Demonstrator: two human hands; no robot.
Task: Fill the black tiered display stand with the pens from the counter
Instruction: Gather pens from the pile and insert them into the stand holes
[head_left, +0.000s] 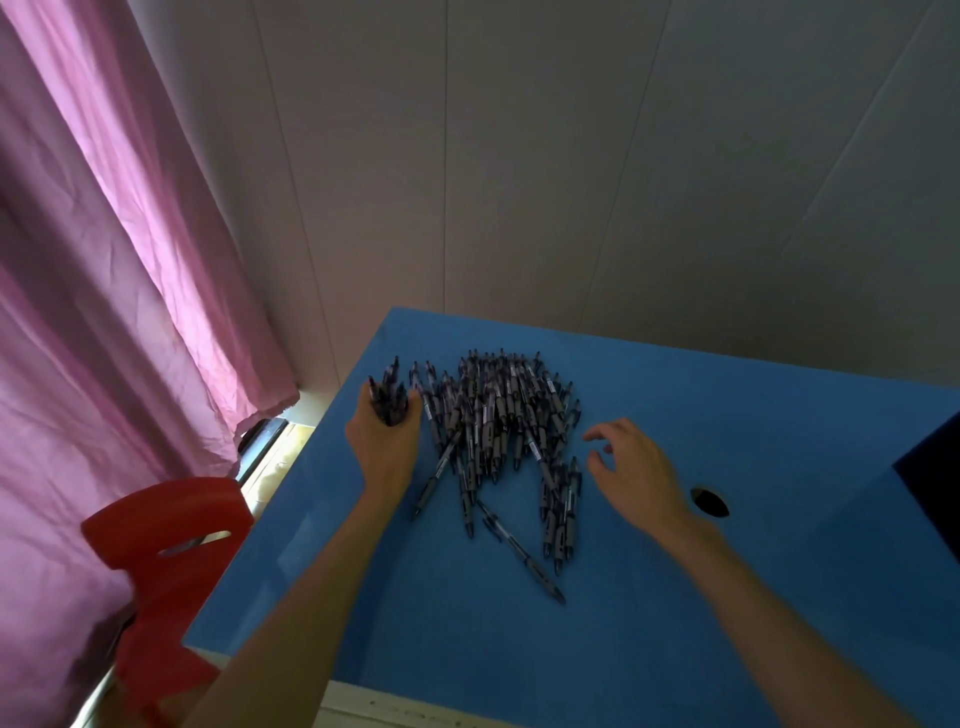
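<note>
Left hand (384, 441) clutching a bundle of pens (387, 395). Right hand (631, 467) loosely spread, empty, beside the pen pile (498, 431) on the counter (727, 415).

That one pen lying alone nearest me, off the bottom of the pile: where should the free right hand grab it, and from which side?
Pinch the stray pen around mid-barrel, coming straight down from above with the right hand. It lies flat on the blue counter on a diagonal, with bare surface along both long sides, so finger and thumb should fit either side. Its upper end nears the pile, so avoid that end.
</note>
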